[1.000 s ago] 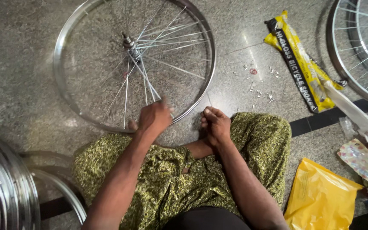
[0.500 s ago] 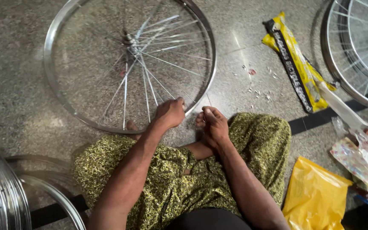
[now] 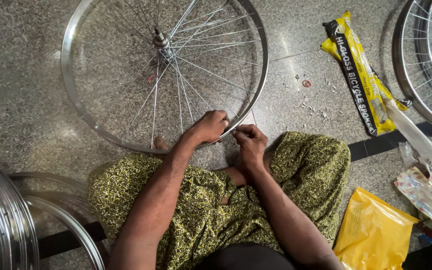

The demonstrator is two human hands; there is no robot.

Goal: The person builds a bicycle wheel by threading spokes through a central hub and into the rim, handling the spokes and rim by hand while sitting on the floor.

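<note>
Several bare shiny steel rims [image 3: 1,220] lean at far left. Next, the left hand [image 3: 207,128] curls its fingers over the silver spoked bicycle wheel's [image 3: 248,107] near edge on the speckled floor; just beside, the right hand [image 3: 249,142] pinches a thin spoke end there.

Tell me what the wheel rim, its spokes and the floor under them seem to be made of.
Wheel rim: looks like polished or plated metal, silvery with bright reflections. Spokes: thin wire-like metal rods, shiny grey, straight and taut from the hub. Floor: seems to be speckled polished stone or terrazzo, grey grain with a soft sheen and dark strips between slabs; the exact stone cannot be told.
</note>
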